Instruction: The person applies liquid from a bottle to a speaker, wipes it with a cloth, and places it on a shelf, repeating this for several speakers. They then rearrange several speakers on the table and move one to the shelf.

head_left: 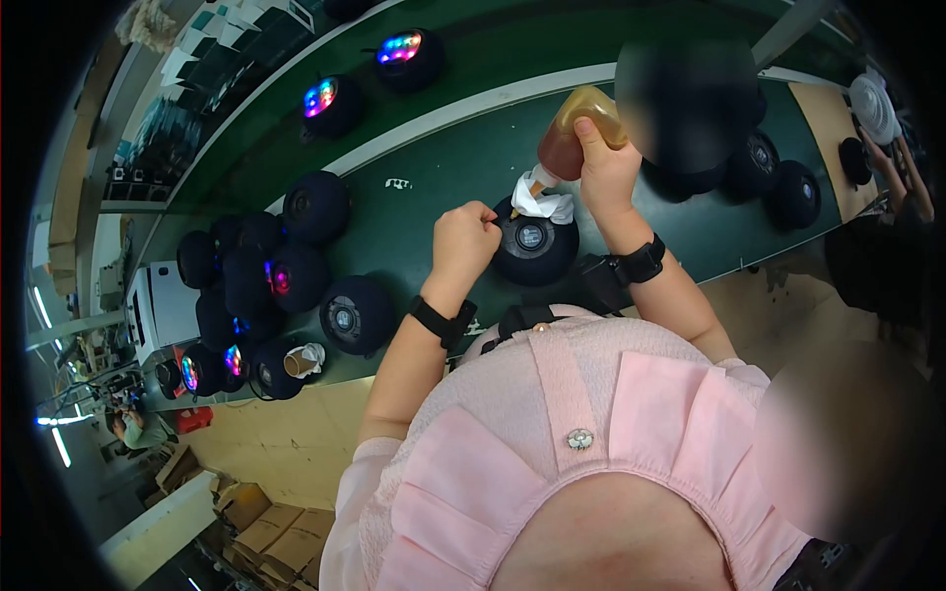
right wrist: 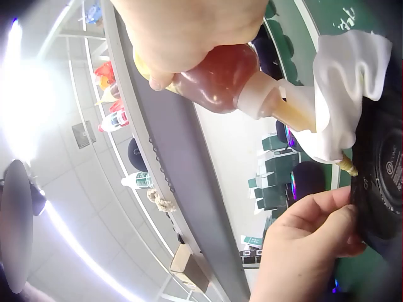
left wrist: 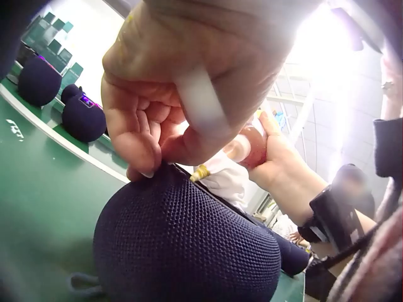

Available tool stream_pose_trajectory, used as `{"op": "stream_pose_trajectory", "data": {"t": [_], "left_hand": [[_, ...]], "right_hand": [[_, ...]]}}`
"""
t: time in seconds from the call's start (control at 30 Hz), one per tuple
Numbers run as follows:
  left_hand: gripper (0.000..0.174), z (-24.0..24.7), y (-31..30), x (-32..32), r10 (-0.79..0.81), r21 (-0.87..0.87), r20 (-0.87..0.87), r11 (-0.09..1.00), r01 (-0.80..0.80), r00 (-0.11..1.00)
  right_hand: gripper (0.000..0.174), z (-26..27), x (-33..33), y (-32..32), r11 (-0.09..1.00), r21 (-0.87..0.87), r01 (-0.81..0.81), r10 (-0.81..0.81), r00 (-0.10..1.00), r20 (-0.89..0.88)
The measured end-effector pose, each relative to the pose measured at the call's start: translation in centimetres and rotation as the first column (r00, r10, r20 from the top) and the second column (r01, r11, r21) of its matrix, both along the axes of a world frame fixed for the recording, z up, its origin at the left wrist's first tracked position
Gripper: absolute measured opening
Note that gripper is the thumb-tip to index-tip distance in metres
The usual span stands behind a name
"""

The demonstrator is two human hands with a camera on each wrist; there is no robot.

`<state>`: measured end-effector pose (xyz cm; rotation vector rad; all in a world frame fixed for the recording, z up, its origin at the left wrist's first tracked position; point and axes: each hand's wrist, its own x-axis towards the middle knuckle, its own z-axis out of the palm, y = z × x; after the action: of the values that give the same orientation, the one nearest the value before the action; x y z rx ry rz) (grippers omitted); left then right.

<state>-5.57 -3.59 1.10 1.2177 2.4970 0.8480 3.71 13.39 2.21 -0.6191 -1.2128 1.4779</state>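
A round dark-blue fabric speaker [head_left: 533,246] with a black base disc stands before the person; its mesh side [left wrist: 182,245] fills the lower left wrist view. The left hand [head_left: 465,239] pinches the fabric at the speaker's edge between thumb and fingers [left wrist: 148,165]. The right hand [head_left: 606,167] grips a squeeze bottle [right wrist: 220,78] of amber-red liquid, tilted nozzle down. White cloth [right wrist: 343,88] is wrapped about the nozzle, whose yellowish tip [right wrist: 348,166] is at the rim of the base, close to the left fingers. Whether the tip touches the rim, I cannot tell.
Several similar speakers [head_left: 357,313] crowd the green table [head_left: 414,212] at left, some glowing; others [head_left: 793,195] stand at right. A tape roll with white cloth [head_left: 304,361] lies near the front left edge. Two lit speakers [head_left: 409,59] stand beyond the pale rail. Another person's hands show far right.
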Motion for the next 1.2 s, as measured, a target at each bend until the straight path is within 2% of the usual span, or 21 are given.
{"op": "stream_pose_trajectory", "data": {"t": [0.13,0.2,0.23,0.3,0.33,0.37,0.43,0.47,0.53,0.57,0.63,0.67,0.8,0.87,1.0,1.07,1.1,1.17,1.2], "left_hand": [[0.014,0.0,0.1,0.1,0.004,0.024,0.015,1.000,-0.005,1.000],[0.012,-0.1,0.3,0.3,0.001,0.052,-0.014,0.999,0.000,1.000],[0.010,-0.1,0.4,0.3,-0.004,0.082,-0.043,0.997,0.007,0.999],[0.009,-0.6,0.8,-0.1,-0.046,0.133,-0.086,0.989,0.057,0.995],[0.008,-0.9,1.0,-0.3,-0.086,0.180,-0.130,0.978,0.108,0.988],[0.008,-1.0,1.3,-0.6,-0.085,0.184,-0.131,0.977,0.108,0.988],[0.006,-1.1,1.6,-0.9,-0.091,0.274,-0.186,0.951,0.141,0.978],[0.006,-1.0,1.5,-0.9,-0.091,0.275,-0.187,0.951,0.141,0.978],[0.019,-0.1,1.1,-0.5,0.043,0.225,-0.071,0.974,-0.026,0.997],[0.019,0.6,0.6,0.0,0.043,0.227,-0.072,0.974,-0.025,0.996],[0.035,3.0,-0.2,1.6,0.161,-0.163,0.035,0.975,-0.154,0.986],[0.042,2.1,-0.5,1.9,0.144,-0.203,0.024,0.970,-0.136,0.989],[0.039,-0.2,-0.4,1.8,0.200,-0.159,0.043,0.969,-0.191,0.979],[0.034,-0.7,0.0,1.2,0.198,-0.093,0.039,0.977,-0.193,0.980],[0.027,0.2,0.5,0.5,0.139,-0.075,0.019,0.988,-0.138,0.990],[0.022,-0.4,0.4,0.4,0.049,-0.034,-0.134,0.998,-0.054,0.990],[0.022,-0.6,0.4,0.4,0.047,-0.037,-0.136,0.998,-0.052,0.990],[0.016,-0.9,0.5,0.6,-0.010,0.003,-0.305,1.000,0.012,0.952],[0.016,-1.2,0.4,0.5,-0.014,-0.001,-0.305,1.000,0.014,0.952]], "right_hand": [[0.050,0.0,0.5,0.6,0.999,0.015,0.034,-0.035,0.997,0.069],[0.044,0.8,0.9,1.3,0.966,-0.208,-0.154,0.112,0.973,-0.200],[0.044,1.3,0.9,1.6,0.966,-0.208,-0.154,0.112,0.973,-0.200],[0.042,2.1,1.0,2.3,0.784,-0.591,-0.189,-0.038,0.936,-0.349],[0.046,1.8,1.3,3.3,0.715,-0.642,-0.277,-0.011,0.913,-0.407],[0.046,2.0,1.7,3.7,0.717,-0.639,-0.278,-0.010,0.913,-0.408],[0.047,2.6,2.5,4.5,0.504,-0.783,-0.365,-0.056,0.891,-0.451],[0.049,2.1,3.2,5.1,0.440,-0.788,-0.430,-0.031,0.870,-0.493],[0.049,2.5,3.8,5.0,0.442,-0.794,-0.418,-0.038,0.875,-0.482],[0.050,2.9,4.1,4.9,0.441,-0.801,-0.404,-0.046,0.881,-0.470],[0.050,3.1,4.2,4.5,0.482,-0.794,-0.371,-0.043,0.895,-0.445],[0.049,2.9,4.3,4.5,0.511,-0.785,-0.350,-0.040,0.902,-0.429],[0.049,2.7,3.3,3.6,0.575,-0.757,-0.310,-0.040,0.913,-0.405],[0.046,2.5,2.8,3.2,0.652,-0.700,-0.291,-0.010,0.920,-0.392],[0.040,2.4,1.9,2.5,0.721,-0.653,-0.231,-0.017,0.936,-0.351],[0.040,1.5,1.6,2.7,0.765,-0.612,-0.200,-0.012,0.946,-0.324],[0.040,1.3,1.4,2.7,0.805,-0.568,-0.170,-0.006,0.955,-0.295],[0.037,1.2,1.0,2.6,0.830,-0.535,-0.157,-0.012,0.955,-0.298],[0.037,1.1,0.6,2.5,0.885,-0.449,-0.119,-0.006,0.964,-0.267]]}}
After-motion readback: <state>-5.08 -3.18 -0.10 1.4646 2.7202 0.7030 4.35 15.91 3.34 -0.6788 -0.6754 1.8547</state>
